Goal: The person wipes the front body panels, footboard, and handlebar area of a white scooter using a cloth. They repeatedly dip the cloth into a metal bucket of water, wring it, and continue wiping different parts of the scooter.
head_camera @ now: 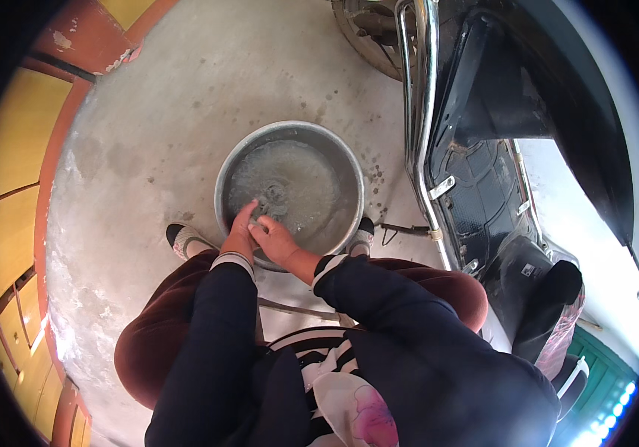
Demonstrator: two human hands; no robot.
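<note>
A round metal basin [358,167] stands on the floor between my feet, with cloudy grey water [308,184] inside. The water's surface is rippled just beyond my fingertips. Over the basin's near left side, my left hand [242,228] points into the basin with its fingers mostly straight. Against it lies my right hand [278,239], thumb and fingertips meeting the left palm. Whether anything small is held between the two hands is hidden from view.
On the right stands a scooter with a chrome guard bar [422,112], a black footboard [476,190] and a wheel [375,33]. Yellow wooden cabinets [23,134] line the left. Water spots mark the concrete floor [146,134]. My shoes [188,240] flank the basin.
</note>
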